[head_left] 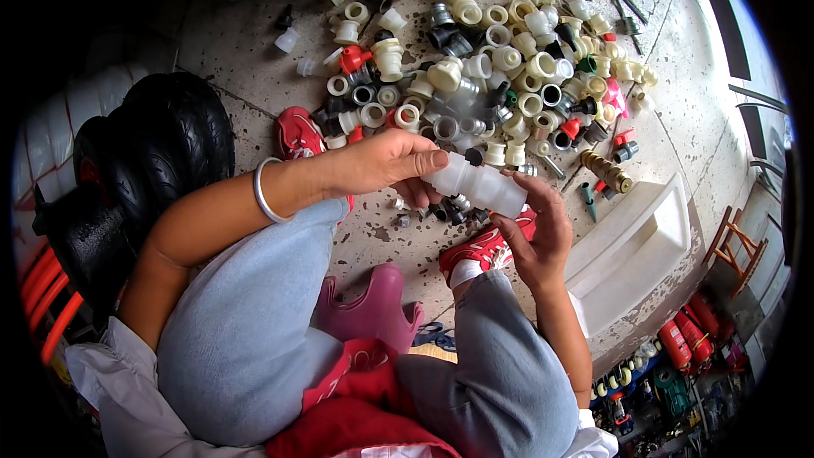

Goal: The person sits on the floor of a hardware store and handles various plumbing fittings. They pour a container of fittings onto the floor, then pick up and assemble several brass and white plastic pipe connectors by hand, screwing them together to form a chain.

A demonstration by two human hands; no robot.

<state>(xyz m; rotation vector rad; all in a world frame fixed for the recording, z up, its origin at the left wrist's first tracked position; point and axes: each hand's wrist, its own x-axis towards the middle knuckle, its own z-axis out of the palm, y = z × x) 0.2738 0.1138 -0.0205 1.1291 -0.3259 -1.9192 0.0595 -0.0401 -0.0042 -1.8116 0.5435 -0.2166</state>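
Observation:
Between my two hands is a translucent white plastic pipe fitting, ribbed around its middle, held tilted over the floor. The fingers and thumb of my left hand close on its left end. My right hand grips its right end between thumb and fingers. Beyond it on the floor spreads a large heap of pipe fittings, mostly cream and white, with black, grey and red ones among them. A few small dark fittings lie just below the held piece.
A long white plastic bin stands to the right. Black tyres are stacked at the left. A pink plastic stool is between my legs. Red cylinders stand at the lower right. Brass-coloured threaded piece lies at the heap's right edge.

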